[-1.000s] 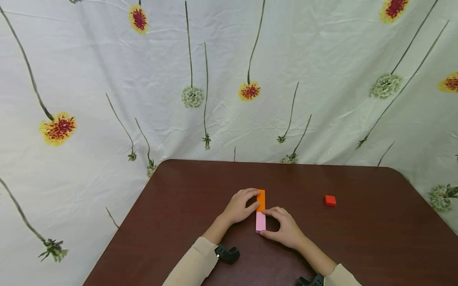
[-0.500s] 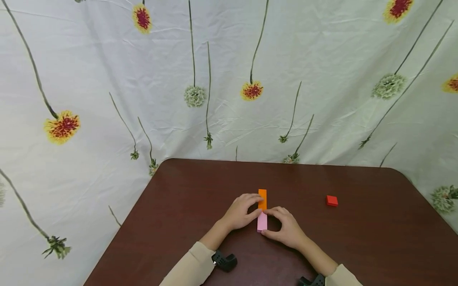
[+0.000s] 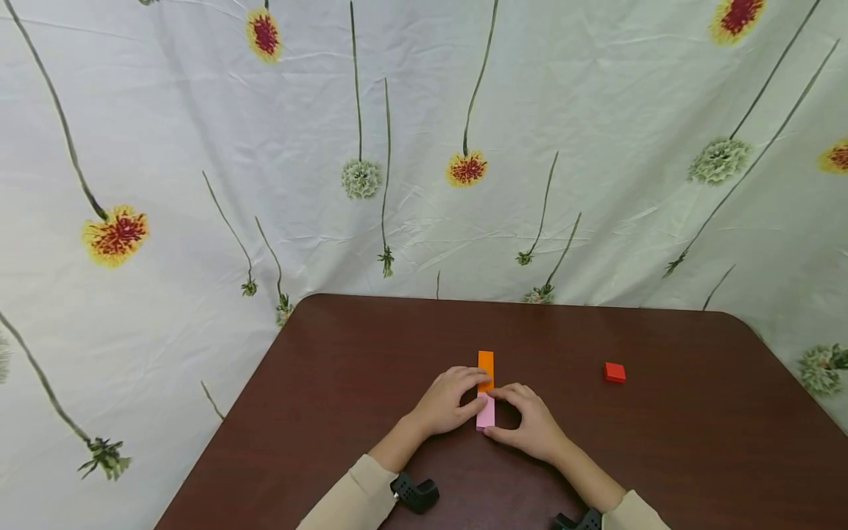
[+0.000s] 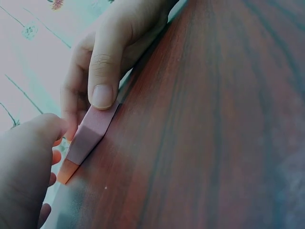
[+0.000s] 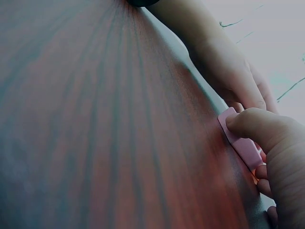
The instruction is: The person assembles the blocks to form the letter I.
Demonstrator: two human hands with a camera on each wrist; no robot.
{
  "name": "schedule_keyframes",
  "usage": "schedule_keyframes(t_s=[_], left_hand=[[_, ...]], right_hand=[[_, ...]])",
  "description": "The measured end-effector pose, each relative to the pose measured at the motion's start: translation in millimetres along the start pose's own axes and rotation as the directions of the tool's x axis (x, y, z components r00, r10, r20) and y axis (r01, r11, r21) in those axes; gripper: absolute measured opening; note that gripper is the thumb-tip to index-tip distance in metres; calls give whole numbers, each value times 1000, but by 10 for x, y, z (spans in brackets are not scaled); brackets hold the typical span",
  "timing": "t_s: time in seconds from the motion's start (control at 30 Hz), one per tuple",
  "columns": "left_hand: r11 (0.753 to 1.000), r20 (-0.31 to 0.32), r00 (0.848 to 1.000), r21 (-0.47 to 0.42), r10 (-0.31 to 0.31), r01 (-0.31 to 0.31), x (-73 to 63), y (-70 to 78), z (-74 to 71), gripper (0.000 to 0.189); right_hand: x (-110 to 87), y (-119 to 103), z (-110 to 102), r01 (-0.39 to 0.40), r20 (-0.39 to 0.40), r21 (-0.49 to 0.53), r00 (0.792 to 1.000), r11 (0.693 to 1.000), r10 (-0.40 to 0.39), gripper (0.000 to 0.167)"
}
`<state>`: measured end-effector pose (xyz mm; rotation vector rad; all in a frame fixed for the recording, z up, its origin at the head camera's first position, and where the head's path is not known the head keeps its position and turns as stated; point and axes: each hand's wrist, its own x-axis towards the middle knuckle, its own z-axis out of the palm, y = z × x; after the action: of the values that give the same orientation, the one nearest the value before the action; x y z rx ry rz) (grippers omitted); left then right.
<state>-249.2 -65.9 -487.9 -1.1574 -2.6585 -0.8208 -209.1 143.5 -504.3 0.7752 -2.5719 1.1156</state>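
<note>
A pink block [image 3: 486,421] and an orange block [image 3: 486,359] lie end to end in one line on the dark table, the orange one farther off. My right hand [image 3: 533,427] pinches the pink block lengthwise, thumb at its near end and forefinger by the seam. In the right wrist view that thumb presses on the end of the pink block [image 5: 245,149]. From the left side my left hand [image 3: 447,403] reaches over both blocks, its loosely bent fingers on the orange one and its thumb at the pink one. Fingertips partly cover the seam.
A small red block [image 3: 614,372] lies apart on the right of the brown table [image 3: 695,442]. Behind the table's far edge hangs a white cloth [image 3: 424,221] with a flower print. Black bands with camera mounts sit on both wrists.
My left hand has slid nearer along the row, its thumb passing from the orange block to the pink one. The right hand keeps its pinch. The view has shifted slightly.
</note>
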Motion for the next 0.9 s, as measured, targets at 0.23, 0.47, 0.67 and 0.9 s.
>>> schedule_keyframes(t_s=[0.23, 0.47, 0.67, 0.9], left_hand=[[1000, 7, 1000, -4, -18, 18, -15, -12, 28, 40], [1000, 7, 1000, -9, -28, 28, -21, -33, 50, 41], [1000, 4, 1000, -4, -21, 21, -36, -20, 42, 41], [1000, -2, 1000, -5, -6, 6, -42, -22, 46, 40]], right_hand=[[-2, 0, 0, 12, -4, -3, 1000, 1000, -12, 54], [2, -4, -5, 17, -5, 3, 1000, 1000, -17, 54], [0, 1, -2, 23, -12, 3, 1000, 1000, -23, 55], [-1, -1, -2, 20, -8, 17, 1000, 1000, -20, 53]])
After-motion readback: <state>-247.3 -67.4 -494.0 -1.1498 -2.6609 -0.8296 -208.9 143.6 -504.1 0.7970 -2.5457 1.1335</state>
